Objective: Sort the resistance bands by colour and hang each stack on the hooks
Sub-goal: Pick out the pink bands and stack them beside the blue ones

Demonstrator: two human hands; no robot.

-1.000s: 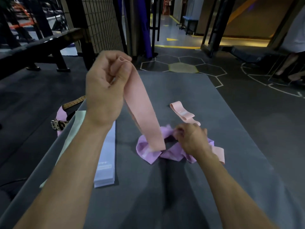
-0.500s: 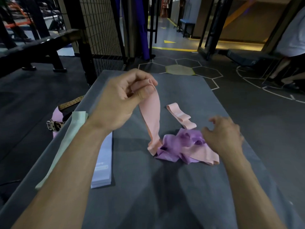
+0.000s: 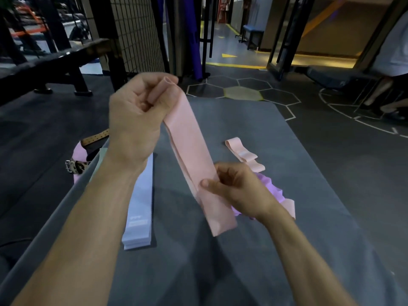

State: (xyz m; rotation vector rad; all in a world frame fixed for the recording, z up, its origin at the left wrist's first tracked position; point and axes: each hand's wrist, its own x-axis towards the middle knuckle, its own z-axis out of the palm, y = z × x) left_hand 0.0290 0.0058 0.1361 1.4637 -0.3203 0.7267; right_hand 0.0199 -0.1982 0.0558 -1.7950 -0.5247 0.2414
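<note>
Grey mat (image 3: 287, 250): lavender stack (image 3: 139, 208) at left. Left hand (image 3: 136, 120) pinches pink band (image 3: 192, 160) top; right hand (image 3: 238, 188), free half a second ago, now pinches it lower down. Purple tangle (image 3: 272, 191) remains unsorted behind; straightening underway.

A gym: dark rubber flooring with painted hexagon markings (image 3: 240, 90), a black weight bench (image 3: 55, 62), a wire-mesh partition (image 3: 136, 34) and resistance bands (image 3: 139, 204) laid on a grey mat (image 3: 287, 173).
</note>
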